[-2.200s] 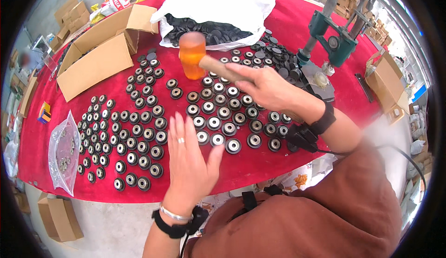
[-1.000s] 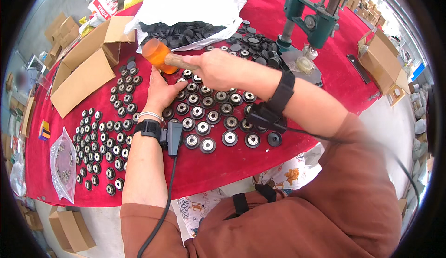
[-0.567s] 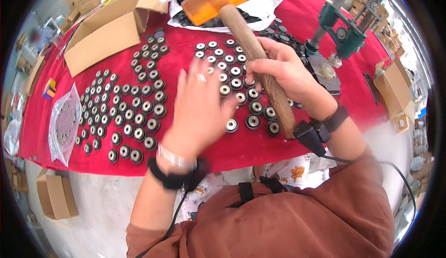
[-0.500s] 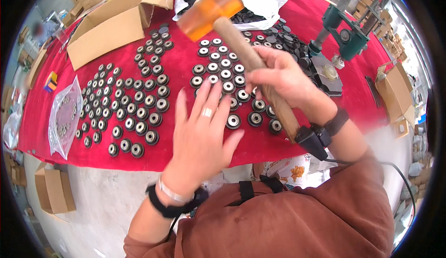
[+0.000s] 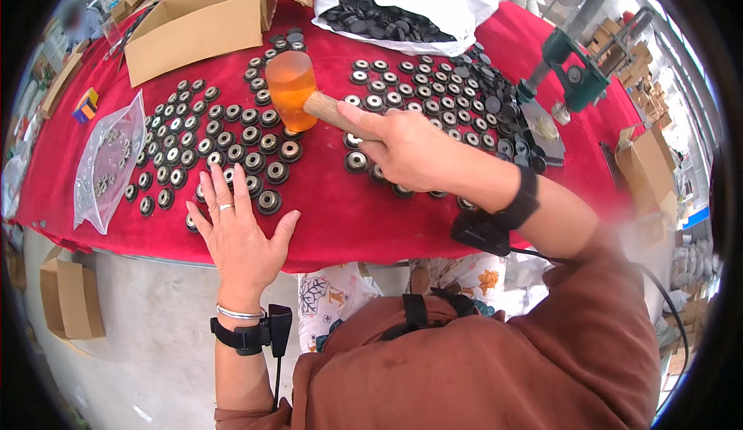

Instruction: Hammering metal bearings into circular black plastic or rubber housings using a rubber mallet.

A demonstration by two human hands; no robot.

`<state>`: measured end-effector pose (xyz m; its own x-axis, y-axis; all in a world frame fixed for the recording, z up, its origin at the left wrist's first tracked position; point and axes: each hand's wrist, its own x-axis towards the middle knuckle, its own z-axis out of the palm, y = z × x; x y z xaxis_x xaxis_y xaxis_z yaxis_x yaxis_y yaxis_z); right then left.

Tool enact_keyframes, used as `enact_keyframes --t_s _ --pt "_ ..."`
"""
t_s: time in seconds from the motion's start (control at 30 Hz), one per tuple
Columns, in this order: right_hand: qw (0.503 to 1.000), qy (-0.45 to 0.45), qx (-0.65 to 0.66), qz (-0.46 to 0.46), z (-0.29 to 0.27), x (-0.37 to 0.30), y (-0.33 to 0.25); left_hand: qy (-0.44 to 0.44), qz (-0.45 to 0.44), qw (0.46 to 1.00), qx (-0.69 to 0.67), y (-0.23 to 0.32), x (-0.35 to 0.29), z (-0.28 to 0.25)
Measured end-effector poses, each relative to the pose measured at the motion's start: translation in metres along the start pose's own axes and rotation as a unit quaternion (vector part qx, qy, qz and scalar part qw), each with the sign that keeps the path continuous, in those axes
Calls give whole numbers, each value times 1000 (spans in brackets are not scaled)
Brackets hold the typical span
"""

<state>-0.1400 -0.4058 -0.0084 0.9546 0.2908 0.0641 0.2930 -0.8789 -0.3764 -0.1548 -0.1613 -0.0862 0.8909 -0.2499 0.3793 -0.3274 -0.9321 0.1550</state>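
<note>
My right hand grips the wooden handle of a mallet with a translucent orange head. That head hangs over the upper right part of the left group of round black pieces with metal centres; whether it touches them I cannot tell. Lying spread over the near edge of the same group, my left hand has its fingers apart and covers a few pieces. A second group of such pieces lies beyond and under my right forearm.
A cardboard box stands at the back left, beside a white bag of black discs. Loose black discs lie at right near a green hand press. A clear plastic bag rests at the left on the red cloth.
The mallet has swung left and down, from over the right group to over the left one. My left hand has moved left and down onto the near pieces.
</note>
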Motion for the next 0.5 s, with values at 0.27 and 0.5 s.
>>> enact_keyframes --t_s 0.27,0.5 --pt "998 19 33 -42 5 -24 -12 16 -10 999 -33 -3 -1 1" --pt "997 32 19 -65 -7 -26 -32 41 -17 997 -59 -4 -3 3"
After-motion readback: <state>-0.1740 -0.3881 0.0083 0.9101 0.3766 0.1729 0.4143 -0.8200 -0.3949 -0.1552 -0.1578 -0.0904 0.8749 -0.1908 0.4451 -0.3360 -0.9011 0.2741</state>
